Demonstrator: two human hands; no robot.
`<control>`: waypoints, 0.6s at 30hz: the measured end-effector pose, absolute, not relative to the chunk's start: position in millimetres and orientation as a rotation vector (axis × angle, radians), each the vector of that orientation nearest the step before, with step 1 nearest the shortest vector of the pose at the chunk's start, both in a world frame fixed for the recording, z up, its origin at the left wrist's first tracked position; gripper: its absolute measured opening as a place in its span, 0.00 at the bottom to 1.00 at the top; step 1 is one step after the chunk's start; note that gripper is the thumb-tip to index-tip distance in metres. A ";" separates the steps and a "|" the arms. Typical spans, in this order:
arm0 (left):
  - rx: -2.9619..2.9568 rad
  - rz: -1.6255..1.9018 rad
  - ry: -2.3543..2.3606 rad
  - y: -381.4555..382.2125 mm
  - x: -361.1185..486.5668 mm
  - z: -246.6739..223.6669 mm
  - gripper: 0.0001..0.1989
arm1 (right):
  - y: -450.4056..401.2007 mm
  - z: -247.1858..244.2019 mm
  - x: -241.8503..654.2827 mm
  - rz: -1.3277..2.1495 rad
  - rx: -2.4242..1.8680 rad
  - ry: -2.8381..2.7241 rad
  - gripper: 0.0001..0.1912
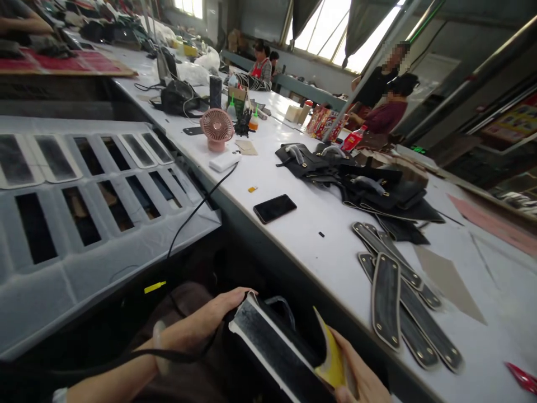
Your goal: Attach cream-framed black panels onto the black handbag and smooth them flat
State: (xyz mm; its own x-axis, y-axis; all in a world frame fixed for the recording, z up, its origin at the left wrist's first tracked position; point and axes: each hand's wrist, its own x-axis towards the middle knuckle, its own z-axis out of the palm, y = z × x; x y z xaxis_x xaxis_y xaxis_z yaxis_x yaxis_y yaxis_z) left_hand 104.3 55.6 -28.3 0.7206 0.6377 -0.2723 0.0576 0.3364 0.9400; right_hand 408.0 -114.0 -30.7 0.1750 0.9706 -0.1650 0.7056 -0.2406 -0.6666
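Observation:
A black leather bag (272,347) with pale raw edges lies over my lap, tilted, its lower end cut off by the frame. A clear-wrapped loop (283,305) shows along its far side. My left hand (218,313) grips the upper end of the bag, with most fingers hidden behind it. In my right hand (363,372) is a curved yellow sheet (333,355), pinched between thumb and fingers and bent against the bag's side. Whether it is paper or tape, I cannot tell.
On the white table (293,252) are a black phone (275,208), a pink fan (216,129), stacked black straps (386,299) and black bag parts (356,179). A slotted rack (62,257) stands left. A black cable (197,207) hangs off the table. People (384,106) work behind.

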 end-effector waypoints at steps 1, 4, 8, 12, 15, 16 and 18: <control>1.147 0.425 0.718 54.8 104.5 -34.2 0.24 | -103.9 -23.7 406.2 0.803 -1.998 -1.716 0.44; 1.049 0.445 0.782 51.7 104.4 -48.7 0.25 | -65.8 -10.9 384.4 0.622 -2.110 -2.044 0.27; 0.929 0.493 0.782 47.8 103.2 -56.5 0.33 | -10.4 -11.7 343.5 0.200 -2.047 -2.378 0.27; 0.907 0.588 0.802 46.5 104.1 -60.7 0.42 | 33.5 -13.1 320.3 0.132 -1.855 -2.521 0.24; 0.950 0.658 0.787 46.5 105.0 -62.3 0.45 | 55.5 -9.7 311.7 0.140 -1.709 -2.629 0.23; 0.956 0.681 0.779 46.4 105.1 -62.2 0.46 | 61.3 -8.2 309.7 0.139 -1.659 -2.666 0.23; 0.957 0.723 0.793 45.7 105.3 -61.4 0.46 | 71.3 -5.4 306.7 0.136 -1.561 -2.734 0.23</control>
State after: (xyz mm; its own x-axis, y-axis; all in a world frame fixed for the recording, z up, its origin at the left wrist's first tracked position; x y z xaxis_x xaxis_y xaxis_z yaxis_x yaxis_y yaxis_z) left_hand 105.3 45.7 -61.4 0.5168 0.8168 -0.2564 -0.1800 0.3965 0.9002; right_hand 306.7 71.3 -5.4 -0.5093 0.8591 -0.0509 0.8599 0.5057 -0.0701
